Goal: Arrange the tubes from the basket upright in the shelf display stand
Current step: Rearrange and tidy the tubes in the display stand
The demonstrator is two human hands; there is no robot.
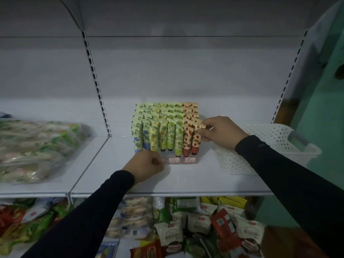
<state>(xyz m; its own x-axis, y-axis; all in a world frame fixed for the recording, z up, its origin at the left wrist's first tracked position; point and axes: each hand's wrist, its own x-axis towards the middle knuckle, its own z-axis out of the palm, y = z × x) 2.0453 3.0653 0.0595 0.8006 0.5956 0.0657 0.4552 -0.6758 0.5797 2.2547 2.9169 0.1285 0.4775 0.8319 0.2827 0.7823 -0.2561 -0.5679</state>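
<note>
A clear display stand sits mid-shelf, packed with several rows of upright tubes in blue, yellow, green and red fruit prints. My right hand pinches the front-right red strawberry tube by its crimped top, at the stand's right edge. My left hand is curled at the stand's front-left corner, touching its lower edge; whether it holds anything is hidden. The white perforated basket stands to the right on the same shelf, its inside mostly out of sight.
The white shelf has bagged goods on the neighbouring left section. Below the shelf edge lie many snack packets. Slotted uprights flank the bay. A green wall is at the right.
</note>
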